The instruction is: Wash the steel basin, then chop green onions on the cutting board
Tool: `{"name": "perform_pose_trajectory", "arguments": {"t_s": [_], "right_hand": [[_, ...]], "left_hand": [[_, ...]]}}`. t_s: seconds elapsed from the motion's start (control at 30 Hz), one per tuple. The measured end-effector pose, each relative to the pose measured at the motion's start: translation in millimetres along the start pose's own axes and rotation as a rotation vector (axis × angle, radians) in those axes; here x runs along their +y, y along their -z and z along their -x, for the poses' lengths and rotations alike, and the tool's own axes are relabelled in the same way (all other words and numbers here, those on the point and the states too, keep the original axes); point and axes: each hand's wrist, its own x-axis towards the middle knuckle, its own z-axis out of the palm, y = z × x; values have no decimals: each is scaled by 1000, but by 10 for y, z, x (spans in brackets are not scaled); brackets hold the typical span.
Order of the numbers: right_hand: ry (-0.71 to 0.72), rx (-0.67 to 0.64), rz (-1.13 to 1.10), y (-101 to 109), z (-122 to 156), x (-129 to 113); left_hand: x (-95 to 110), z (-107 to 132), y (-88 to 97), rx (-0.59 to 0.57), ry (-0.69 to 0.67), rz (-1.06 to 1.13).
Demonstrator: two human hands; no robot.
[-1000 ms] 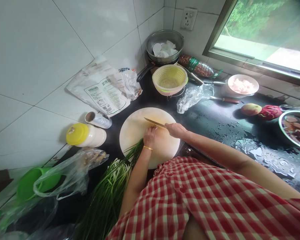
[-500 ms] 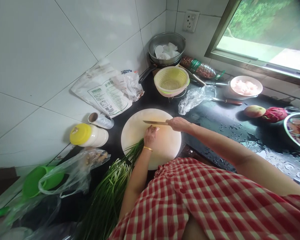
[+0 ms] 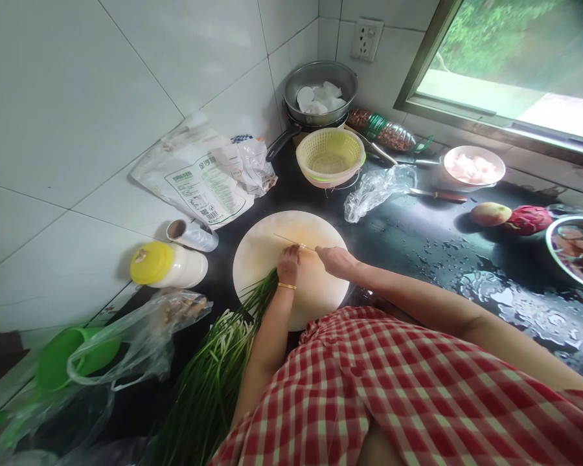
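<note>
The left hand [image 3: 288, 264] pinned the garlic chives [image 3: 208, 375] on the round cutting board [image 3: 262, 252]; the right hand [image 3: 335, 261] gripped the knife [image 3: 294, 242], mid-cut. Next apparently needed steady downward slicing.

Daylight enters from the large aluminium-framed window [image 3: 510, 71] at upper right, and its outdoor view is washed out and soft. The white glazed wall tiles [image 3: 78, 97] are evenly bright, without hard glare. The wet black stone counter [image 3: 490, 285] throws back pale patches of sky among the water drops. Soft shadows fall to the left of the yellow-lidded white plastic jar [image 3: 168, 265]. The wide lens bends straight lines near the edges, and the lower left corner is dim and blurred.
</note>
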Motion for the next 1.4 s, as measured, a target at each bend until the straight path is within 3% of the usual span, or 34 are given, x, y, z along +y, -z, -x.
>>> {"name": "perform_pose_trajectory", "arguments": {"t_s": [0.2, 0.43, 0.73, 0.93, 1.2, 1.4], "right_hand": [[16, -27, -8, -33, -122, -36], [20, 5, -38, -96, -310, -32], [25, -2, -13, -7, -176, -50], [2, -36, -29, -42, -300, -174], [41, -8, -2, -60, -226, -42], [26, -42, -15, -12, -250, -110]], "left_hand": [[-19, 18, -69, 62, 6, 58], [15, 20, -25, 87, 19, 121], [35, -20, -38, 75, 36, 60], [34, -7, -65, 92, 61, 98], [34, -4, -52, 101, 82, 100], [28, -10, -70, 88, 95, 127]]}}
